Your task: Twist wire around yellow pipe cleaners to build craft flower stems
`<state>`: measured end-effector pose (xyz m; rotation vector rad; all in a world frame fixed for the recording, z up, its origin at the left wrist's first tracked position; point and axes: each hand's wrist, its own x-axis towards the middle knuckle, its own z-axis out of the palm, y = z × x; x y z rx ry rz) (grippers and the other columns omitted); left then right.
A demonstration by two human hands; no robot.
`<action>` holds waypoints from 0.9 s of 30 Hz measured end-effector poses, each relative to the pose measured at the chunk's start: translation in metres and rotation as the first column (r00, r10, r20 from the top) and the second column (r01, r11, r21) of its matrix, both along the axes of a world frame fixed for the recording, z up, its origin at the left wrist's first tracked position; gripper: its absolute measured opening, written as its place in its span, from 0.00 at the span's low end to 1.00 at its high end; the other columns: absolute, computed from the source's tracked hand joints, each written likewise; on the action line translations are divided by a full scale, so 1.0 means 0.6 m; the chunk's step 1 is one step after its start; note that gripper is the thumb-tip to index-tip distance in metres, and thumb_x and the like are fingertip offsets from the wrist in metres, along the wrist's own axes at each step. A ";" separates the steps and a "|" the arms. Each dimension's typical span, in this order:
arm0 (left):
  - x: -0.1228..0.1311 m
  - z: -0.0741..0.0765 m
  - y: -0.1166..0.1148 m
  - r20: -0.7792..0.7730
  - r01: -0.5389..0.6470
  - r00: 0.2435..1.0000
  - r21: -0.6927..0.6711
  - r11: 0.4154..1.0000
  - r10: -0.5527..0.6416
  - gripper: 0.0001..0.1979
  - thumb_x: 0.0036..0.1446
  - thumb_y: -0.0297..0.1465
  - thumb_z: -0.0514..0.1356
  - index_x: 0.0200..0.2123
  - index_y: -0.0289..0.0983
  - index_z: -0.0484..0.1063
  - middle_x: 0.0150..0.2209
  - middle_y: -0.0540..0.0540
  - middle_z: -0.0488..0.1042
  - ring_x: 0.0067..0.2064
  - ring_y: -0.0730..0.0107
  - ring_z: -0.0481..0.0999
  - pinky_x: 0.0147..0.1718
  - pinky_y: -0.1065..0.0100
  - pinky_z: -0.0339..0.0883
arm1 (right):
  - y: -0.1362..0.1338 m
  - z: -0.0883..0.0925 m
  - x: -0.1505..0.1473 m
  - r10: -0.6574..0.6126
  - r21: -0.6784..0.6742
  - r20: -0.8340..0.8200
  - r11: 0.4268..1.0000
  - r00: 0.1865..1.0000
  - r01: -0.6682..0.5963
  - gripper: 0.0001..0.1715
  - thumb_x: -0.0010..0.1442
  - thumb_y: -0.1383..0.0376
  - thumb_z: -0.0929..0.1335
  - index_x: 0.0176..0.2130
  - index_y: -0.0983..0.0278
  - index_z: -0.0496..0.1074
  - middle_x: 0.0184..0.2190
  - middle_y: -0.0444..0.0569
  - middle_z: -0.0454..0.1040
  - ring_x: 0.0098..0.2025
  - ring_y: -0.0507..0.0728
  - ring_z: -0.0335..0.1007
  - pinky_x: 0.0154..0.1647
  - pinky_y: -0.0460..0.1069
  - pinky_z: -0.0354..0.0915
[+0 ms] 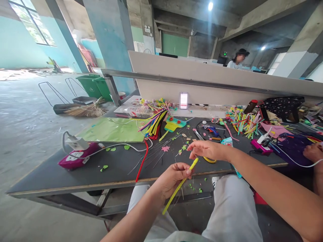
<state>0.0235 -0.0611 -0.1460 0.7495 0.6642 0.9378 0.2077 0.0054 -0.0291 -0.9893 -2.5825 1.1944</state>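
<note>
My left hand [176, 173] pinches a yellow pipe cleaner [174, 196] just below its thicker, wound upper end. Its lower end slants down toward my lap. Close above that tip is my right hand [203, 149], its fingers curled together. A thin wire seems to run from those fingers to the yellow tip; it is too fine to follow fully. Behind my right hand lie scissors [210, 160] with yellow handles, partly hidden by it. Loose thin wires [157, 156] and a pink paper star [165, 149] lie on the table beyond my left hand.
Left on the table [45, 176] are a green sheet [113, 129] and a magenta power strip [78, 156]. Pipe cleaner bundles [157, 124], a blue glue gun [213, 130], a lit phone [184, 101] and another strip [261, 147] lie farther back. Another person's hand [314, 152] is at right.
</note>
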 end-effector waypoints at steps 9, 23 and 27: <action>0.020 0.008 0.018 -0.151 -0.230 0.957 0.115 0.966 0.246 0.14 0.44 0.36 0.68 0.32 0.34 0.75 0.27 0.49 0.73 0.27 0.78 0.67 0.25 0.76 0.55 | 0.008 -0.049 -0.004 -0.260 -0.031 -0.133 0.965 0.956 0.259 0.18 0.58 0.53 0.65 0.36 0.66 0.73 0.30 0.48 0.77 0.27 0.53 0.73 0.29 0.46 0.66; 0.014 -0.004 0.021 -0.218 -0.352 0.906 0.088 0.932 0.363 0.15 0.47 0.38 0.64 0.34 0.36 0.65 0.24 0.53 0.68 0.23 0.75 0.69 0.23 0.72 0.64 | 0.065 -0.097 0.007 -0.410 -0.178 -0.109 0.904 0.906 0.388 0.12 0.57 0.59 0.66 0.30 0.66 0.72 0.26 0.48 0.78 0.26 0.53 0.75 0.25 0.44 0.67; 0.015 0.003 0.020 -0.210 -0.377 0.898 0.087 0.922 0.387 0.14 0.48 0.38 0.64 0.33 0.36 0.66 0.29 0.50 0.71 0.28 0.73 0.72 0.26 0.72 0.67 | 0.070 -0.104 0.010 -0.430 -0.164 -0.083 0.896 0.899 0.413 0.13 0.57 0.59 0.65 0.30 0.66 0.72 0.26 0.48 0.78 0.27 0.54 0.75 0.26 0.45 0.68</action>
